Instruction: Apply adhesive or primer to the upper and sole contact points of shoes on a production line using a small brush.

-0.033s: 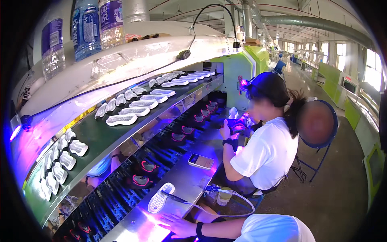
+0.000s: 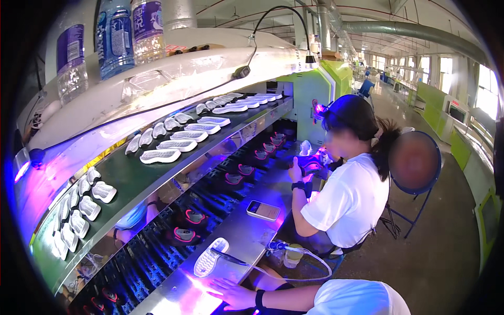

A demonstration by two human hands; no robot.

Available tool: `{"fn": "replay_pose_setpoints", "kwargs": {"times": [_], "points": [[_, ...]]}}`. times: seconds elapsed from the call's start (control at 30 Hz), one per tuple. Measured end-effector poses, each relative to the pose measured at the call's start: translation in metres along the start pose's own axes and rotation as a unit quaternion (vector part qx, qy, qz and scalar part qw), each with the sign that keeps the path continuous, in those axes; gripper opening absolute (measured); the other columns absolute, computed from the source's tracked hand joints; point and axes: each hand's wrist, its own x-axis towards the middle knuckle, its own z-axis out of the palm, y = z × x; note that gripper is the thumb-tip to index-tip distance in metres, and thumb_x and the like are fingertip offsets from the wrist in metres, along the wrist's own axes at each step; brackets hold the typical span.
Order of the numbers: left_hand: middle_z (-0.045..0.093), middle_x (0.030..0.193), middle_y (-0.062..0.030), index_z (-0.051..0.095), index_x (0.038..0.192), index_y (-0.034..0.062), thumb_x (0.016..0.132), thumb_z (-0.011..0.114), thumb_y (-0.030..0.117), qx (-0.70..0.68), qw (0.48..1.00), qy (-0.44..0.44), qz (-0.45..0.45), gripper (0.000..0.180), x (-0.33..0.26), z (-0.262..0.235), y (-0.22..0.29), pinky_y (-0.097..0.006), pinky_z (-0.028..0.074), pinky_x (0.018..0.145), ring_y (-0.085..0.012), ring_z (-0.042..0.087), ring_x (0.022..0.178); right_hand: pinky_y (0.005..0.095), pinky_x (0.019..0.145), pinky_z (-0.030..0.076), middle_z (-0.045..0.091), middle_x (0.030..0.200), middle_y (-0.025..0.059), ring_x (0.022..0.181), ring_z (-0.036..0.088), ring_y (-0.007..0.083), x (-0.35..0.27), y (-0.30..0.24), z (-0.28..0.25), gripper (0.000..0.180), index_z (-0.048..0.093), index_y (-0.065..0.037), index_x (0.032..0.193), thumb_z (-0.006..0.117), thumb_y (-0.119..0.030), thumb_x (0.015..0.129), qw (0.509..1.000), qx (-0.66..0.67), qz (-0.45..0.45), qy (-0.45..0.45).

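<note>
A long factory hall stretches away under a grey ceiling hung with a wide silver duct [image 2: 415, 31] and pipes. Bright windows [image 2: 485, 89] line the far side above green machine cabinets [image 2: 462, 147]. The concrete floor [image 2: 436, 252] is bare and shiny. Violet lamp glow washes the steel workbench [image 2: 236, 241]. A round-backed chair [image 2: 415, 163] stands on thin legs.

The table [image 2: 239, 239] is bare metal, smooth and glossy under violet light. On it lies a white shoe sole [image 2: 211, 256] of matt, ribbed rubber. The belt [image 2: 131, 181] above looks matt green. The bottles [image 2: 115, 34] are clear glossy plastic.
</note>
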Motion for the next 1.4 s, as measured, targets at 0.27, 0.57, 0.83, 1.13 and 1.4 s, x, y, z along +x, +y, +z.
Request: {"fn": "replay_pose_setpoints", "kwargs": {"times": [0.27,0.57,0.83,1.13,1.4], "points": [[0.07,0.111,-0.025,0.071,0.108,0.0034,0.096,0.064,0.049,0.19,0.981,-0.033,-0.007,0.047,-0.054,0.096,-0.123,-0.054,0.053,0.086,-0.0423,0.067,0.098,0.0562,0.126,0.019,0.026,0.166,0.0235,0.156,0.02,0.0415,0.002,-0.009,0.046,0.082,0.036,-0.008,0.159,0.07,-0.013,0.084,0.996,-0.059,0.024,0.055],[0.071,0.114,-0.02,0.071,0.113,0.0031,0.096,0.068,0.04,-0.086,0.994,-0.001,-0.064,0.041,0.047,0.024,0.047,-0.048,0.053,0.091,-0.0357,0.067,0.103,0.0557,0.125,0.02,0.029,0.165,0.0232,0.155,0.024,0.0396,0.002,-0.042,0.056,0.084,0.033,-0.01,0.16,0.071,-0.028,0.087,0.991,-0.133,0.013,-0.029],[0.071,0.116,-0.0156,0.07,0.117,0.0027,0.096,0.071,0.033,-0.271,0.961,0.016,-0.057,0.037,0.036,0.033,-0.024,-0.042,0.052,0.095,-0.0299,0.066,0.108,0.0562,0.125,0.022,0.033,0.162,0.0244,0.153,0.029,0.0395,0.005,-0.049,0.065,0.086,0.032,-0.011,0.161,0.071,-0.025,0.086,0.991,-0.129,0.024,-0.033],[0.071,0.122,-0.0097,0.068,0.126,0.0017,0.099,0.072,0.025,-0.356,0.932,0.028,-0.067,0.036,0.017,0.029,-0.11,-0.035,0.05,0.101,-0.0215,0.063,0.117,0.0556,0.117,0.036,0.049,0.145,0.025,0.139,0.043,0.0463,-0.005,-0.013,0.005,0.064,0.054,-0.005,0.142,0.075,-0.018,0.083,0.986,-0.013,0.083,0.146],[0.073,0.116,-0.0109,0.059,0.136,-0.0037,0.101,0.068,0.014,-0.417,0.887,0.179,-0.088,0.04,0.025,-0.078,-0.052,-0.033,0.052,0.103,-0.0181,0.069,0.11,0.0502,0.101,0.049,0.062,0.118,0.0228,0.117,0.059,0.0417,0.014,0.081,-0.024,0.06,0.056,-0.003,0.137,0.072,-0.003,0.08,0.939,-0.021,0.232,0.253]]}}
